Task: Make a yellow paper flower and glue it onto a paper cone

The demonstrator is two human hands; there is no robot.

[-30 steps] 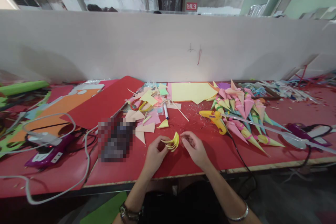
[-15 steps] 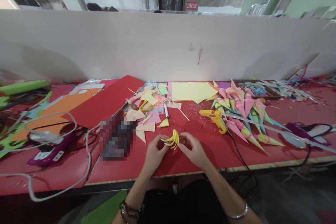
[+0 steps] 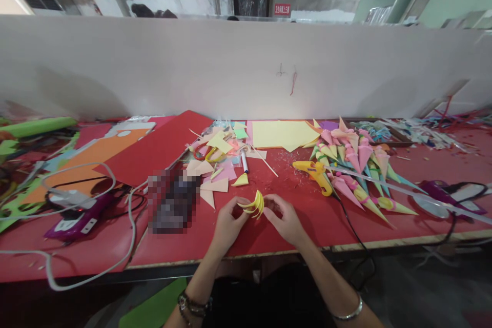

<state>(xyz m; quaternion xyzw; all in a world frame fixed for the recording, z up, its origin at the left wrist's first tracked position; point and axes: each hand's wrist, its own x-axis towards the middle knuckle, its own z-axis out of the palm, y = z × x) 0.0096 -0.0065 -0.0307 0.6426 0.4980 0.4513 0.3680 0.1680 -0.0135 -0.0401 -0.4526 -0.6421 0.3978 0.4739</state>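
A small yellow piece (image 3: pixel 259 204) made of several curved, pointed strips, like petals, is held just above the red tabletop near its front edge. My left hand (image 3: pixel 230 221) is closed, with thumb and fingers pinching its left side. At the right side, the closed fingers of my right hand (image 3: pixel 283 221) pinch it too; its fingertips are partly hidden. A loose yellow scrap (image 3: pixel 241 180) lies just beyond my hands. Further up are a white marker with a dark tip (image 3: pixel 245 162) and a thin wooden stick (image 3: pixel 267 163).
A yellow hot glue gun (image 3: pixel 314 174) with a long clear stick lies to the right, beside a pile of pastel paper cones (image 3: pixel 359 156). Coloured sheets (image 3: pixel 149 151), paper scraps, a pixelated dark object (image 3: pixel 175 202) and a purple power strip (image 3: pixel 79 218) with cables occupy the left.
The yellow piece has turned slightly between my fingers and shifted a little to the right. Both hands keep their pinch. The whole view has moved slightly.
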